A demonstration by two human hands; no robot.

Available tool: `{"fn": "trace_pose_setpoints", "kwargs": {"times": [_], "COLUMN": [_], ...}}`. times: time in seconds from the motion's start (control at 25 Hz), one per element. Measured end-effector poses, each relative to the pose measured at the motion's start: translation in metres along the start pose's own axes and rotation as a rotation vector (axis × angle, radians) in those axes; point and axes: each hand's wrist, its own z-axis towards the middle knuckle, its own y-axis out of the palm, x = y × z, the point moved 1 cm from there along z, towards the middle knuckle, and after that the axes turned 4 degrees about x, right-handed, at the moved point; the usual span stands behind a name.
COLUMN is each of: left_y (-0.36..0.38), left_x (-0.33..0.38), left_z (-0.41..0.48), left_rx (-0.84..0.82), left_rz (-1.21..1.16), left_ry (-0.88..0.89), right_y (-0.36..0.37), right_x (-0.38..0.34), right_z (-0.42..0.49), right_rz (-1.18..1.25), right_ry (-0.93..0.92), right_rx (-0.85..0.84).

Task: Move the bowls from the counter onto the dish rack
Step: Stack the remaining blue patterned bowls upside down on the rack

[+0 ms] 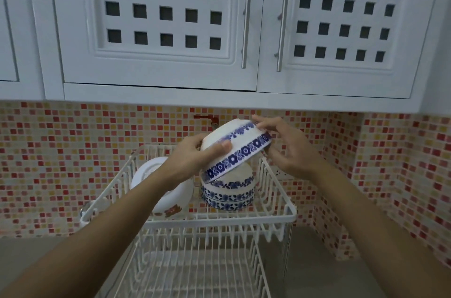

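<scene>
A white bowl with a blue flower band (240,148) is held upside down and tilted above the upper tier of the white wire dish rack (273,217). My left hand (192,159) grips its lower left rim, thumb on the outside. My right hand (285,144) holds the upper right rim with its fingertips. Just beneath it, two blue-patterned bowls (228,194) sit stacked upside down on the upper tier. A white plate or bowl with a flower print (168,200) leans on the tier's left side, partly hidden by my left forearm.
The rack's lower tier (195,266) holds nothing visible. White cupboards with metal handles (246,26) hang low above the rack. A red and yellow mosaic wall (61,163) runs behind and wraps round the right corner. Grey counter (317,261) lies beside the rack.
</scene>
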Motion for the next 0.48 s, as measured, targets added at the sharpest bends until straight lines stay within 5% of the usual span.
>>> {"fn": "trace_pose_setpoints", "kwargs": {"times": [0.2,0.48], "left_y": [0.005,0.022], "left_x": [-0.007,-0.030], "left_z": [0.006,0.014], "left_rx": [0.127,-0.036], "left_rz": [0.733,0.820], "left_ry": [0.268,0.338], "right_y": [-0.007,0.021], "right_x": [0.003,0.006], "right_z": [-0.007,-0.004], "right_rz": [0.211,-0.055], "right_ry": [0.394,0.316], "right_rx": [-0.365,-0.367]}}
